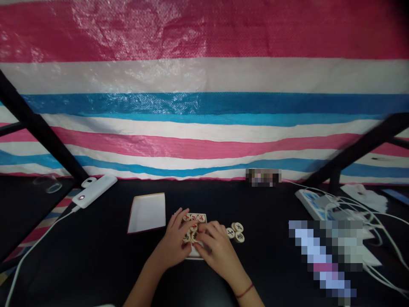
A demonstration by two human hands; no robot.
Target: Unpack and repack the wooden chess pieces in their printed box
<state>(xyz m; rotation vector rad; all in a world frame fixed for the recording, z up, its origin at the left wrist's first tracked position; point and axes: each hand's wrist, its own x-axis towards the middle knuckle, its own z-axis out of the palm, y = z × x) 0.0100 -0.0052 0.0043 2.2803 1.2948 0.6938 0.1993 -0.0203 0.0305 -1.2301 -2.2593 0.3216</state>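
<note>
A small box (pixel 196 257) with a white inside holds round Chinese chess pieces (pixel 194 218) marked in red and black. My left hand (pixel 175 244) curves round the box's left side, its index finger and thumb about the black-marked pieces near the middle. From the right, my right hand (pixel 219 247) reaches over the box with bent fingers on the same pieces. The fingers hide part of the box and some pieces. Just right of my right hand, several loose chess pieces (pixel 239 236) lie on the table, some stacked.
An open box lid (pixel 147 211) lies left of the box on the black table (pixel 96 256). A white power bank (pixel 96 191) with a cable is at far left. At right are a power strip (pixel 308 204), tangled white cables and blurred items. A striped sheet (pixel 204 149) hangs behind.
</note>
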